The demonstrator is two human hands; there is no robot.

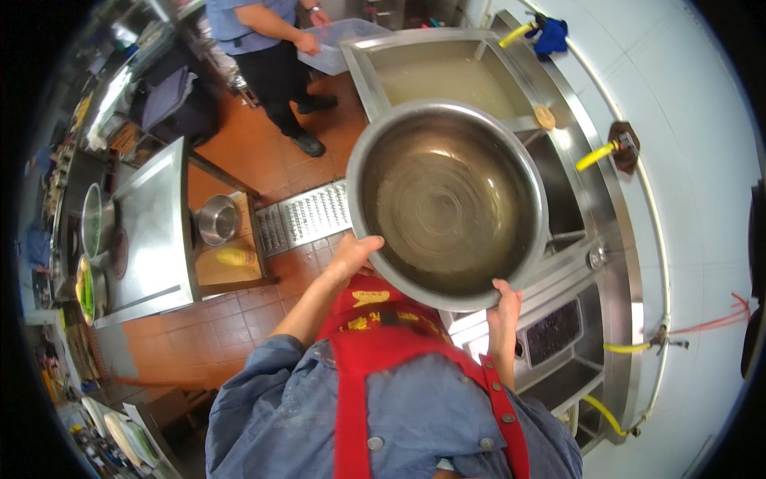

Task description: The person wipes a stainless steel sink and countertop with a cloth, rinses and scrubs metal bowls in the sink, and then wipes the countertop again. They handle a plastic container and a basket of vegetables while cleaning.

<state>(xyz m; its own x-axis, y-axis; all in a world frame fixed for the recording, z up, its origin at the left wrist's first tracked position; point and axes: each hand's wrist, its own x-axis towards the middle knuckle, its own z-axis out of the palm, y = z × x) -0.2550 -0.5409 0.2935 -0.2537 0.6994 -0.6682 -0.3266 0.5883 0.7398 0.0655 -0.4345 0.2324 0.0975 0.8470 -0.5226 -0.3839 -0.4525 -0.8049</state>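
Observation:
A large round stainless steel basin is held up before me, tilted so that its inside shows. Its inner face looks wet and shiny, with ring marks at the bottom. My left hand grips the basin's lower left rim, the thumb over the edge and the fingers mostly hidden beneath. On the lower right rim, my right hand has hold of the edge, its thumb on top. Beyond the basin lies a steel sink filled with cloudy water, and part of its near edge is hidden behind the basin.
Along the right wall runs the sink counter with yellow-hosed taps and a dark tray. A steel table stands at left, a small metal bowl on its lower shelf. Another person holds a clear plastic tub near the sink.

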